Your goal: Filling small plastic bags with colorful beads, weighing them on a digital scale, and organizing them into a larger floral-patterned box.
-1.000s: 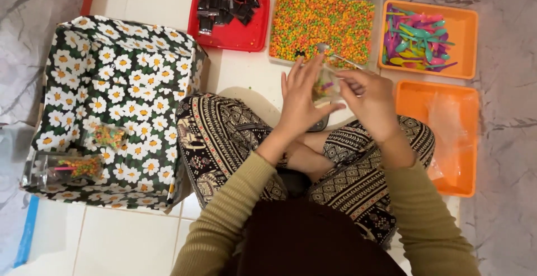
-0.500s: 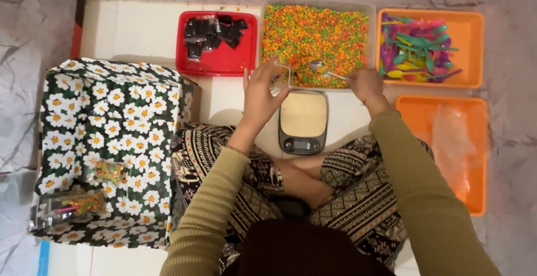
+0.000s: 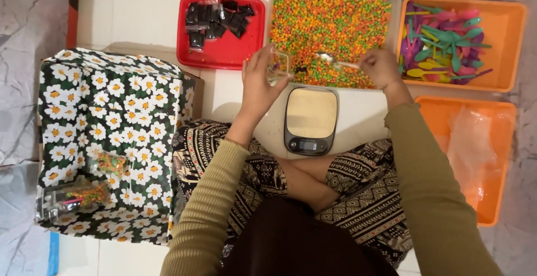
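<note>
Just above the kitchen scale (image 3: 311, 120), her left hand (image 3: 260, 83) grips a small clear bag (image 3: 278, 68) open while her right hand (image 3: 379, 66), fingers closed on a spoon (image 3: 335, 61), scoops coloured pellets (image 3: 330, 27) at the tray's near edge; tipping them in likely needs a steady aim.

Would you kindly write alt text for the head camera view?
Seated cross-legged, a person holds a small clear bag in the left hand and a spoon in the right hand over a tray of orange and green pellets, above a kitchen scale.

Daisy-print black box (image 3: 106, 119), red tray (image 3: 221, 52) (orange-green beads (image 3: 330, 24) alongside)
</note>
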